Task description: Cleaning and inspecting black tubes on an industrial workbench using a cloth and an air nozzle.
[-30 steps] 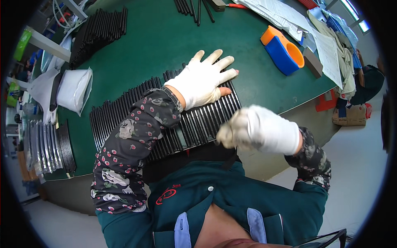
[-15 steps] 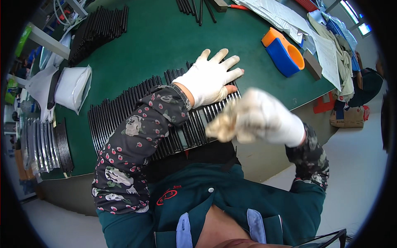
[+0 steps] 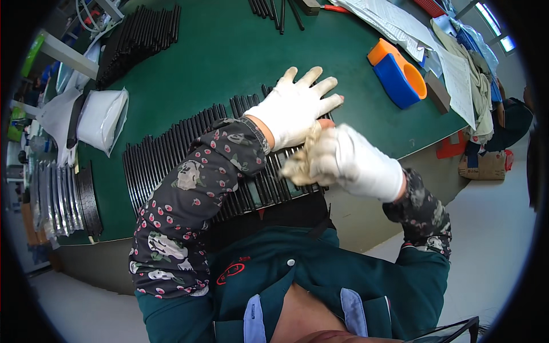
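Note:
My left hand (image 3: 294,111), in a white glove, lies flat with fingers spread on a long row of thin black strips (image 3: 166,154) laid side by side near the front edge of the green table (image 3: 240,51). My right hand (image 3: 354,163), also in a white glove, hovers just right of the left wrist, over the right end of the row. Its fingers are curled together and their tips look tan and stained. I see nothing clearly held in it. Both forearms wear dark flowered sleeves.
A second pile of black strips (image 3: 137,37) lies at the back left beside a white bag (image 3: 100,117). An orange and blue holder (image 3: 400,77) and papers (image 3: 400,26) sit at the right. Stacked dark plates (image 3: 63,200) stand at the left edge. A cardboard box (image 3: 483,166) is on the floor.
My right hand has risen from the table's front edge and moved left, up against the left hand. The left hand stays flat on the strips.

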Tool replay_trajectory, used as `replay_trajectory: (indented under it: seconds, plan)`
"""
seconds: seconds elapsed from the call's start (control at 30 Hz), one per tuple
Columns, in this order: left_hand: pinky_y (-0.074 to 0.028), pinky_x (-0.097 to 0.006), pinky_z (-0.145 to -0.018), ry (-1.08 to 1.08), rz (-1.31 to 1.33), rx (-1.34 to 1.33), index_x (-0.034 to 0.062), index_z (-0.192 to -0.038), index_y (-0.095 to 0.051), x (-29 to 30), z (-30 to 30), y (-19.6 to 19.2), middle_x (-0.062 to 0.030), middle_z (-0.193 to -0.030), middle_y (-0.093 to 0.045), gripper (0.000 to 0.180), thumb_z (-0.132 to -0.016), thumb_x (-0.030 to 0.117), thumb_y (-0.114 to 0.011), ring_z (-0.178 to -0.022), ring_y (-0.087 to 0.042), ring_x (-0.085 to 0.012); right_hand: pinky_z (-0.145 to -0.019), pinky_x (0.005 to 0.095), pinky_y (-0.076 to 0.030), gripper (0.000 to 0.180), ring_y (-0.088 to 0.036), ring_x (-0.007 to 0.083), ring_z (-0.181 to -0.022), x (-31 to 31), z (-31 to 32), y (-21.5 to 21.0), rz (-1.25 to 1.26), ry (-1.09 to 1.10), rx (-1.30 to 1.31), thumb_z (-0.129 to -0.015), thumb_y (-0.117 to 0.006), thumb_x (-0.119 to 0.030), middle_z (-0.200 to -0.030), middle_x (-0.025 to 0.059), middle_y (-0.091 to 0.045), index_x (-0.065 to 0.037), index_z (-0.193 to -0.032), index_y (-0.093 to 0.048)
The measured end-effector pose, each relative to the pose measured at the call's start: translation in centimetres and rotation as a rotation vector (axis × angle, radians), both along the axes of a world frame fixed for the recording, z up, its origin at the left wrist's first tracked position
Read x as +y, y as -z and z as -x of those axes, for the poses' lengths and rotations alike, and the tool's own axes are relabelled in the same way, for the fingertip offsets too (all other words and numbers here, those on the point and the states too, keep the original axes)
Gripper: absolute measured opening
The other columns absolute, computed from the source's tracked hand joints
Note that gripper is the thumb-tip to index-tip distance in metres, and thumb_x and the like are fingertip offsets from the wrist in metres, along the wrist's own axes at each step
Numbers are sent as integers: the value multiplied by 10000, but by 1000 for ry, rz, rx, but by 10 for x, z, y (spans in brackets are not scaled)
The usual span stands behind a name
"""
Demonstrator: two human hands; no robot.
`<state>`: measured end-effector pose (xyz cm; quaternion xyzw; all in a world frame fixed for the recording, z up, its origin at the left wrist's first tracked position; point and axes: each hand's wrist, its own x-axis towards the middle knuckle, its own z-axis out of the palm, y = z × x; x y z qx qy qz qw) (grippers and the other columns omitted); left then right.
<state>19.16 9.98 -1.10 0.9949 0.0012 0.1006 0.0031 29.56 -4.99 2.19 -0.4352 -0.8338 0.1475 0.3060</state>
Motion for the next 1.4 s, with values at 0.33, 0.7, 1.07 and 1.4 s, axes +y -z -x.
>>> replay_trajectory:
  seconds: [0.33,0.7,1.07,1.4]
  plan:
    - [-230,-567,-1135,-25,-89,-33,187,-1439,-397,34,10,-10,-90,-1543,-298,597,-905,419,-527,-1442,-242,-314,-767,362,-482,249,-604,274,-889,17,-16,-31,-16,189,164,-680,-733,-21,-951,48,-634,-71,-879,-591]
    - [-283,-563,-1112,-30,-5,79,199,-1444,-386,31,16,1,-61,-1519,-348,559,-939,393,-527,-1409,-313,-312,-687,369,-504,206,-599,268,-752,18,27,-8,110,-401,197,-678,-713,-59,-848,73,-634,-61,-869,-636]
    - [-281,-549,-1120,-60,15,83,200,-1418,-418,28,12,0,-60,-1515,-355,503,-958,381,-509,-1405,-323,-294,-654,374,-495,140,-596,245,-771,21,42,-20,320,-344,142,-740,-653,-135,-797,66,-606,-78,-868,-660]
    - [-303,-529,-1109,-87,10,65,205,-1418,-423,24,10,1,-59,-1502,-372,511,-953,400,-507,-1390,-350,-279,-656,335,-496,127,-625,238,-807,30,43,-21,329,-397,11,-707,-674,-102,-842,87,-632,-71,-816,-617]
